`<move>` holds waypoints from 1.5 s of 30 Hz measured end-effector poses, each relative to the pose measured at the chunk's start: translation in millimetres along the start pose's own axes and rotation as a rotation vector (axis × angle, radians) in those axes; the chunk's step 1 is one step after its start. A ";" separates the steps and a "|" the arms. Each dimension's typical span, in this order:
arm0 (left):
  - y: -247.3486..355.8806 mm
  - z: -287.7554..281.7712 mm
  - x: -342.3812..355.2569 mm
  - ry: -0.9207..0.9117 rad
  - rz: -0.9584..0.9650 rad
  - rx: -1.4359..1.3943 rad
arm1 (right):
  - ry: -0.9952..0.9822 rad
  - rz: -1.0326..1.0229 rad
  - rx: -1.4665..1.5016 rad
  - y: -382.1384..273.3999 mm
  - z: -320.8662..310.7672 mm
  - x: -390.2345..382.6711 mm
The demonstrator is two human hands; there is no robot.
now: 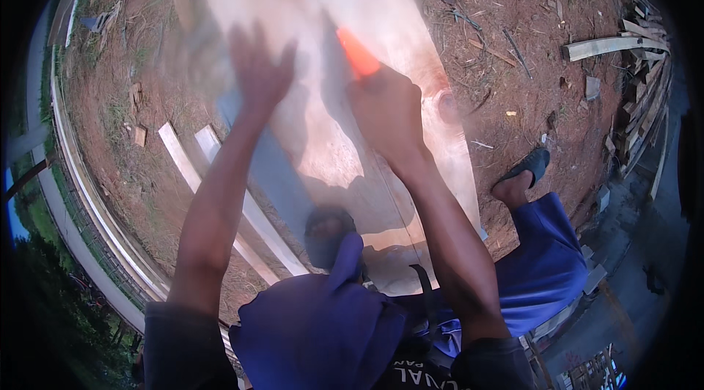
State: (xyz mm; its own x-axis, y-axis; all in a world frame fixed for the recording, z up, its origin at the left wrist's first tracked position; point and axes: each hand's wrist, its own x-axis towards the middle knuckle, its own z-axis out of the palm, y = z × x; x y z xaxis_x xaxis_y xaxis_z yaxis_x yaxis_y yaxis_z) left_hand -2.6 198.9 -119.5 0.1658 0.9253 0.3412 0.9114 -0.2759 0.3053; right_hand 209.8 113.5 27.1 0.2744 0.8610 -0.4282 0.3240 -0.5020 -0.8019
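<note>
A long, pale plywood board stretches away from me, with a thin dark line running lengthwise along its near part. My left hand is over the board's left side, fingers spread, holding nothing; haze blurs it, and I cannot tell whether it presses on the wood. Closed in a fist, my right hand grips a bright orange tool that sticks out ahead of it over the board. The tool's exact kind does not show. My shod foot rests at the board's near end.
Two narrow planks lie on the ground left of the board. My other foot, in a dark sandal, stands on the reddish soil to the right. Beyond it is a pile of scrap wood. Wood offcuts lie at left.
</note>
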 end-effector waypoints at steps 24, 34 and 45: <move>-4.3 -8.7 -2.4 -0.067 -0.020 0.073 | 0.031 -0.158 -0.140 37.6 -97.6 -216.6; 2.3 -0.5 1.6 -0.024 0.017 0.051 | 0.023 0.052 0.003 -9.4 0.4 9.2; -6.4 -4.4 -3.2 -0.019 0.014 0.066 | 0.019 -0.010 -0.202 20.7 -107.4 -223.7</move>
State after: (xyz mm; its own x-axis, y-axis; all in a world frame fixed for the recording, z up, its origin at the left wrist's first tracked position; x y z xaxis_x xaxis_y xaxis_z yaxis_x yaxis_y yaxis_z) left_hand -10.6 196.5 -118.6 0.1855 0.9263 0.3281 0.9318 -0.2718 0.2406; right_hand 252.3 -98.3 151.1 0.2870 0.8654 -0.4108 0.5017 -0.5011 -0.7052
